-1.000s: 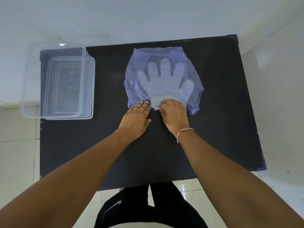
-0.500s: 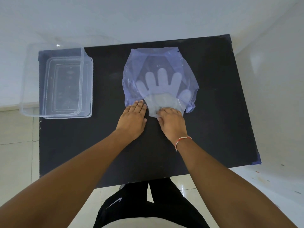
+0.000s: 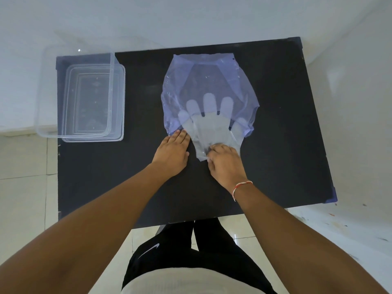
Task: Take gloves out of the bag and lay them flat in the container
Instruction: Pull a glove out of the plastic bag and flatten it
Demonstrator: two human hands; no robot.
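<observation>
A thin bluish plastic bag [image 3: 188, 81] lies flat in the middle of the black table [image 3: 286, 124]. Clear plastic gloves [image 3: 209, 126] show through it, fingers pointing away from me; their cuff end sticks out of the bag's near opening. My right hand [image 3: 224, 164] pinches that cuff end. My left hand [image 3: 172, 152] lies flat, fingertips pressing the bag's near left edge onto the table. A clear rectangular container [image 3: 115, 102] stands at the table's far left with nothing in it.
The container's clear lid [image 3: 42, 92] leans under it and overhangs the table's left edge. A white wall rises behind the table. Pale floor tiles lie left and right, and my legs stand at the table's near edge.
My right hand has drawn the gloves toward me, so more of them lies outside the bag's opening. My left hand has stayed on the bag's edge.
</observation>
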